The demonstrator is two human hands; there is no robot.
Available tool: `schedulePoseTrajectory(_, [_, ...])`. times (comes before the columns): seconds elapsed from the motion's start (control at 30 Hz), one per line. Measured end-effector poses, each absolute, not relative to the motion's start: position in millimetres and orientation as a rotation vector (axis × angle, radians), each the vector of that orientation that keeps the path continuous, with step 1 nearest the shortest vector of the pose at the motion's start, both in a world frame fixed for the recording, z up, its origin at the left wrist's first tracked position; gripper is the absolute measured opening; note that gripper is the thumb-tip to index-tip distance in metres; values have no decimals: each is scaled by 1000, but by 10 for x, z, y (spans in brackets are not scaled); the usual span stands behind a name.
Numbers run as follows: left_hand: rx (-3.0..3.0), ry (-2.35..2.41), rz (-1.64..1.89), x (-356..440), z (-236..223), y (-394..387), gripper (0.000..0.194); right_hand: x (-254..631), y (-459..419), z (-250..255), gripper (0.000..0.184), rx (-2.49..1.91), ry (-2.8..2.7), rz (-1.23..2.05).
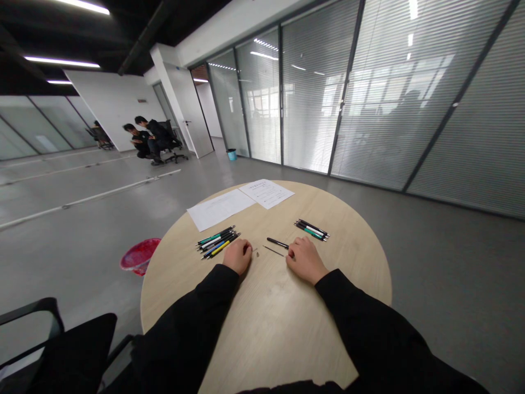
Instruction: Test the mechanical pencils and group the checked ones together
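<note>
pens (221, 249) are lying grouped toward the left and right edges of the table (262, 328); between them, a thin rod (273, 250) is lying loose. my right hand (305, 260) is clamping a black barrel (276, 242); my left hand (238, 256) is curling, grip unclear.

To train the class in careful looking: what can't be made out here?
Head view:
Left hand: fingers hide any grip.
Black pen: one end hidden by right hand.
Printed sheet: words too small.
Red basin: partly hidden by table.
Chair: cut off by left edge.
</note>
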State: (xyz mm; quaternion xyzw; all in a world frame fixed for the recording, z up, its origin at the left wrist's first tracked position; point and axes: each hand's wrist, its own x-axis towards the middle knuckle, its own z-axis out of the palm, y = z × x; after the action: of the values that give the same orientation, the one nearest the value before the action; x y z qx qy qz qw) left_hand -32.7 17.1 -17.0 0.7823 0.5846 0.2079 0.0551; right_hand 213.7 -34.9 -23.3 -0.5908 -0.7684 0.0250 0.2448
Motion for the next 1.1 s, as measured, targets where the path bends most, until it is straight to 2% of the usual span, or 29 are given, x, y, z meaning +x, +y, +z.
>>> schedulePoseTrajectory(0.63, [2354, 1771, 635, -315, -139, 154, 16, 2155, -335, -215, 7, -1683, -2045, 40])
schedulePoseTrajectory(1.1, [2375, 1765, 646, -329, -156, 160, 16, 2210, -300, -278, 13, -1804, -1985, 62])
